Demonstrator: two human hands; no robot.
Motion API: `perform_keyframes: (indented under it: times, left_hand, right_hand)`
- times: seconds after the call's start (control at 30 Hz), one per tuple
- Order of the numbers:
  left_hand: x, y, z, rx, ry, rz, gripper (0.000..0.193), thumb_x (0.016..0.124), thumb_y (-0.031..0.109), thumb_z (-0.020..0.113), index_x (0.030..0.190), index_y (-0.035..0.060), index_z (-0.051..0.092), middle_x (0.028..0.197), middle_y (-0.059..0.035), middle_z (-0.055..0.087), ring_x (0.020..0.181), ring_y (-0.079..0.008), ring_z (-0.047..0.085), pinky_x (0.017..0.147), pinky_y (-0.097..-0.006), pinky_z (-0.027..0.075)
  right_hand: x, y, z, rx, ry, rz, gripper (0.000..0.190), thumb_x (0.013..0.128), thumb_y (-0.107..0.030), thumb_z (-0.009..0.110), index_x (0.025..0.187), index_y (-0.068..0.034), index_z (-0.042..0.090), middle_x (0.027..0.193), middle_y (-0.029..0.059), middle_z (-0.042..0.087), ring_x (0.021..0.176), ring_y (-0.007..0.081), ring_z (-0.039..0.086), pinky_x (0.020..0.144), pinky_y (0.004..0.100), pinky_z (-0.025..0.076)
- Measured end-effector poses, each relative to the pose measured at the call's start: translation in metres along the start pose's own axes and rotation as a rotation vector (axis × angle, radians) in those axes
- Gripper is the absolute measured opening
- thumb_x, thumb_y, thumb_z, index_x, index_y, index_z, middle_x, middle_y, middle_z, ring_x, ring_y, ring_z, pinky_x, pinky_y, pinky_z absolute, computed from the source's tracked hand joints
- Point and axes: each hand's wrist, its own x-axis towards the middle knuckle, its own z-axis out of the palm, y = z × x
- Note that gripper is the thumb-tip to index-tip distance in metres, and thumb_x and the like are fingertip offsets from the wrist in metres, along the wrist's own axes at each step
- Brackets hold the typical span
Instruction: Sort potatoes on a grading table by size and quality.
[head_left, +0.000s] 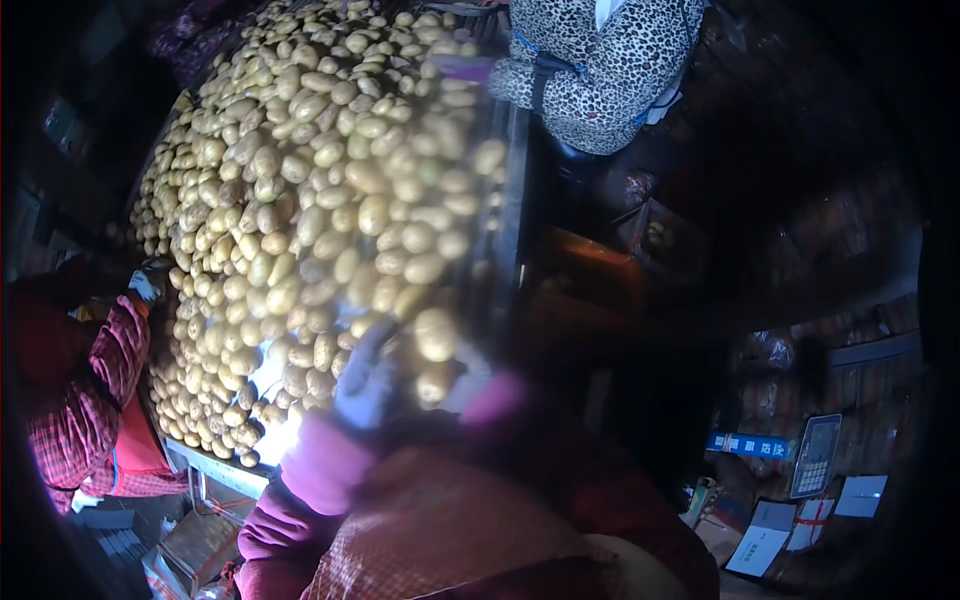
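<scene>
A large heap of potatoes (292, 172) covers the sorting table in front of me. My left hand (367, 379), in a pale glove with a pink-purple cuff, reaches into the near edge of the heap, its fingers against potatoes. My right hand (472, 379), also in a pale glove, is blurred and partly hidden, close to the table's right side. A pair of potatoes (435, 335) lies between my two hands. Whether either hand grips a potato is unclear. Left of my left hand, a patch of bright table surface (271, 371) shows between potatoes.
A metal rail (506, 202) edges the table's right side. A co-worker in a leopard-print sleeve (592, 82) reaches in from the far right; another in a red checked sleeve (112, 360) stands left. An orange container (589, 259), cardboard boxes (761, 540) and a digital scale (816, 456) stand to the right.
</scene>
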Motion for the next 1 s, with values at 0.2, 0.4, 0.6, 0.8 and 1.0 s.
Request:
perform_keyframes:
  times: [0.2,0.4,0.6,0.8,1.0]
  left_hand:
    - [0.010,0.022,-0.021,0.392,0.097,0.222,0.045,0.094,0.029,0.051,0.127,-0.0007,0.045,0.118,-0.0112,0.057,0.106,-0.0176,0.054,0.090,-0.0311,0.044]
    - [-0.057,-0.127,-0.121,0.023,0.589,0.037,0.034,0.096,0.020,0.049,0.122,-0.0018,0.048,0.116,-0.0125,0.057,0.104,-0.0184,0.056,0.088,-0.0313,0.046]
    - [-0.076,-0.083,-0.179,0.599,0.521,-0.015,0.036,0.096,0.018,0.047,0.126,-0.0025,0.049,0.125,-0.0144,0.054,0.113,-0.0235,0.053,0.098,-0.0342,0.041]
    - [-0.070,-0.045,-0.121,0.768,0.389,0.062,0.032,0.091,0.013,0.049,0.120,0.0000,0.054,0.114,-0.0147,0.059,0.099,-0.0263,0.060,0.085,-0.0371,0.048]
    - [-0.047,-0.012,-0.055,1.191,0.186,0.365,0.051,0.079,0.027,0.061,0.125,0.0061,0.052,0.119,-0.0164,0.053,0.119,-0.0354,0.046,0.099,-0.0475,0.037]
  right_hand:
    - [-0.005,-0.082,-0.127,0.392,-0.434,-0.073,0.034,0.095,-0.028,0.045,0.124,-0.009,0.045,0.115,0.0115,0.051,0.096,0.0214,0.056,0.070,0.0346,0.053]
    - [-0.022,-0.174,-0.188,0.284,0.115,-0.505,0.034,0.095,-0.028,0.044,0.123,-0.008,0.045,0.110,0.0111,0.052,0.093,0.0201,0.056,0.068,0.0327,0.052]
    - [-0.048,-0.226,-0.271,0.197,0.212,-0.576,0.033,0.096,-0.027,0.042,0.123,-0.007,0.046,0.105,0.0107,0.053,0.089,0.0188,0.056,0.066,0.0308,0.052]
    - [-0.051,-0.218,-0.287,0.081,0.158,-0.414,0.033,0.097,-0.027,0.041,0.122,-0.007,0.046,0.101,0.0103,0.054,0.086,0.0174,0.055,0.064,0.0289,0.051]
    - [0.035,-0.140,-0.136,-0.468,0.145,-0.054,0.030,0.097,-0.027,0.044,0.118,-0.006,0.053,0.093,0.0085,0.062,0.079,0.0171,0.060,0.064,0.0278,0.051]
